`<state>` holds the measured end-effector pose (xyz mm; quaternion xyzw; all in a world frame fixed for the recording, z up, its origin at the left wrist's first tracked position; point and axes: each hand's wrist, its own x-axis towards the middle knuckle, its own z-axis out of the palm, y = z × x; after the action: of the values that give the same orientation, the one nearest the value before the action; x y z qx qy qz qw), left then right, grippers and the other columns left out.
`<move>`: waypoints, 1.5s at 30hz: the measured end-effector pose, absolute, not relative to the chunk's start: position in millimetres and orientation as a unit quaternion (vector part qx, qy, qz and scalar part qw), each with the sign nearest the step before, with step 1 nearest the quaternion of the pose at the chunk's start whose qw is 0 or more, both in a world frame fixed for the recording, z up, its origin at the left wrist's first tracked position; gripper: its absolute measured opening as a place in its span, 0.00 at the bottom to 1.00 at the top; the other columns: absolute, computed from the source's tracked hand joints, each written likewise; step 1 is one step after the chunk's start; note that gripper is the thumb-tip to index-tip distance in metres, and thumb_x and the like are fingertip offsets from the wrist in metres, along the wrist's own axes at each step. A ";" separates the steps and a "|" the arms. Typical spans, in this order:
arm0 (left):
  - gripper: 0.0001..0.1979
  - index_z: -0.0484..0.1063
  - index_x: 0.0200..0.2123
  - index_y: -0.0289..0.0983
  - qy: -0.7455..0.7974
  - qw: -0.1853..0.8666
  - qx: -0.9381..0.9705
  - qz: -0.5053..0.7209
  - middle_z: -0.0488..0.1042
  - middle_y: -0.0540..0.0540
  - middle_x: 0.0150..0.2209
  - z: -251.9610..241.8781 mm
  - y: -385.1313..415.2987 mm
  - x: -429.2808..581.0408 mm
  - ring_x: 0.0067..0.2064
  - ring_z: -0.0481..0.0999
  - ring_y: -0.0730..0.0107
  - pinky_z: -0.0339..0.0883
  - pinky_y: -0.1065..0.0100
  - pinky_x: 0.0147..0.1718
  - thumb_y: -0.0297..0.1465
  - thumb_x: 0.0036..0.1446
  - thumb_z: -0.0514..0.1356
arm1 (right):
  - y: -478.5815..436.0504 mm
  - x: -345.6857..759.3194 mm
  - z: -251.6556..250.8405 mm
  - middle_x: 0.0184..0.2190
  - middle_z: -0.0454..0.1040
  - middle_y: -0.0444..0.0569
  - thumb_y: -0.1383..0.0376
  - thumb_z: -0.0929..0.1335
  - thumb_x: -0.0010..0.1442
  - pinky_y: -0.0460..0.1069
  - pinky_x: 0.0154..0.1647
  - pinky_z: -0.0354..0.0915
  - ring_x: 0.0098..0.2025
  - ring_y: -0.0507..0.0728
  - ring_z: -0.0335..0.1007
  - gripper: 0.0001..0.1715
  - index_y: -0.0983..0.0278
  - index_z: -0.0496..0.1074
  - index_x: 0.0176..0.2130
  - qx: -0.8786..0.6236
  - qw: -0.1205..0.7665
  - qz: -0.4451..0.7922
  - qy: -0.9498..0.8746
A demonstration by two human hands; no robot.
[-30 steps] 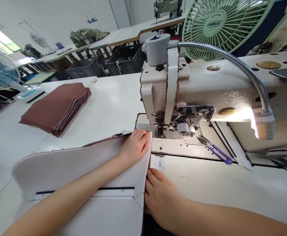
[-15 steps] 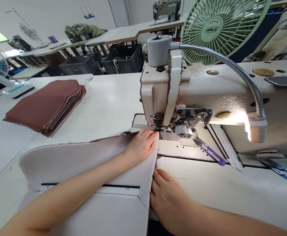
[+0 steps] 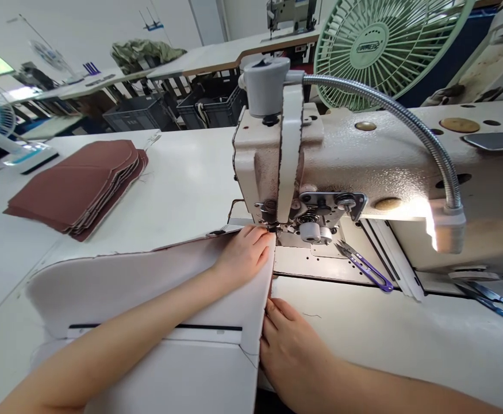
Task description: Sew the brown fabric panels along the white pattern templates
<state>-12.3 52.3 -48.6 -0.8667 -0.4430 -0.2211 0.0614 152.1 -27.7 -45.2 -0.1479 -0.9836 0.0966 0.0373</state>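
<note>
Right hand: [image 3: 292, 351] in front of the sewing machine [image 3: 384, 144], fingers bent and close together at the panel's side edge; their tips are partly hidden, so I cannot tell whether they pinch it.
Panel: [image 3: 199, 374] white side up, with reddish-brown showing along its edge, it spreads in front and to the left of the sewing machine, its upper right corner just beside the needle area; a black-edged slot crosses it.
Left hand: [image 3: 245, 256] by the sewing machine's needle area, fingers pressed together on that corner; a pinch there cannot be made out.
Surface: [image 3: 406, 339] white, around the sewing machine, a loose thread [image 3: 312, 314] lying in front of it.
Purple thread snips: [image 3: 365, 267] under the sewing machine's arm, on its bed plate, blades slightly parted.
Blue-handled cutters: [image 3: 495, 302] farther right under that arm.
Lamp: [image 3: 447, 227] lit, on a bent metal gooseneck fixed to the sewing machine.
Brown pieces: [image 3: 79, 184] stacked left of the sewing machine, well apart from it.
Green fan: [image 3: 369, 46] behind the sewing machine.
Grey crates: [image 3: 214, 109] behind the sewing machine, to its left.
</note>
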 end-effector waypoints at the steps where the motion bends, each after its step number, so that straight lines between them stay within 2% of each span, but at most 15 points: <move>1: 0.09 0.68 0.42 0.33 -0.440 0.062 -0.868 -0.222 0.71 0.43 0.36 -48.7 52.5 -12.2 0.44 0.70 0.60 0.70 0.61 0.44 0.22 0.62 0.50 | -27.7 152.2 -44.5 0.44 0.75 0.64 0.62 0.68 0.53 0.60 0.50 0.59 0.51 0.70 0.65 0.22 0.72 0.75 0.46 -0.149 0.034 0.096 -0.984; 9: 0.09 0.67 0.43 0.34 -0.450 0.047 -0.863 -0.224 0.71 0.43 0.36 -49.6 51.7 -11.6 0.44 0.70 0.60 0.70 0.61 0.42 0.22 0.61 0.51 | -30.0 153.8 -49.2 0.45 0.75 0.63 0.63 0.67 0.54 0.61 0.53 0.58 0.51 0.69 0.64 0.22 0.72 0.75 0.46 -0.160 0.042 0.086 -0.982; 24: 0.06 0.67 0.35 0.35 -0.462 0.042 -0.860 -0.213 0.70 0.43 0.36 -49.8 56.7 -13.0 0.42 0.69 0.61 0.70 0.62 0.42 0.21 0.59 0.52 | -24.8 154.6 -49.6 0.43 0.76 0.60 0.66 0.66 0.55 0.59 0.53 0.58 0.49 0.66 0.65 0.17 0.71 0.76 0.44 -0.178 0.060 0.095 -0.978; 29: 0.08 0.68 0.39 0.34 -0.455 0.021 -0.865 -0.212 0.71 0.43 0.39 -49.2 51.8 -15.0 0.45 0.69 0.61 0.69 0.61 0.45 0.22 0.60 0.51 | -29.6 154.9 -52.2 0.45 0.75 0.62 0.63 0.68 0.53 0.60 0.52 0.59 0.48 0.67 0.66 0.22 0.72 0.74 0.46 -0.154 0.052 0.084 -0.983; 34: 0.08 0.69 0.38 0.34 -0.465 0.020 -0.861 -0.202 0.70 0.43 0.37 -47.1 47.8 -13.5 0.44 0.70 0.62 0.69 0.63 0.43 0.22 0.61 0.51 | -30.5 155.6 -48.2 0.45 0.75 0.62 0.62 0.68 0.53 0.60 0.52 0.59 0.50 0.68 0.65 0.23 0.71 0.74 0.47 -0.156 0.033 0.077 -0.984; 42: 0.09 0.71 0.38 0.33 -0.489 0.047 -0.857 -0.156 0.72 0.41 0.37 -45.1 55.5 -10.4 0.44 0.70 0.60 0.68 0.62 0.43 0.24 0.60 0.51 | -17.2 159.3 -32.3 0.36 0.76 0.59 0.62 0.70 0.51 0.57 0.46 0.61 0.44 0.65 0.66 0.18 0.69 0.76 0.41 -0.152 0.010 0.104 -0.983; 45: 0.12 0.71 0.44 0.32 -0.487 0.039 -0.867 -0.097 0.73 0.39 0.41 -37.8 49.3 -14.2 0.49 0.69 0.57 0.65 0.59 0.50 0.27 0.62 0.51 | -13.6 159.9 -33.7 0.36 0.76 0.59 0.64 0.69 0.53 0.56 0.44 0.61 0.44 0.64 0.66 0.16 0.70 0.76 0.41 -0.155 0.009 0.102 -0.983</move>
<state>-14.2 49.3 -37.8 -0.8673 -0.4867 -0.0966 0.0391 159.9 -13.6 -33.7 -0.1549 -0.9826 0.1020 0.0092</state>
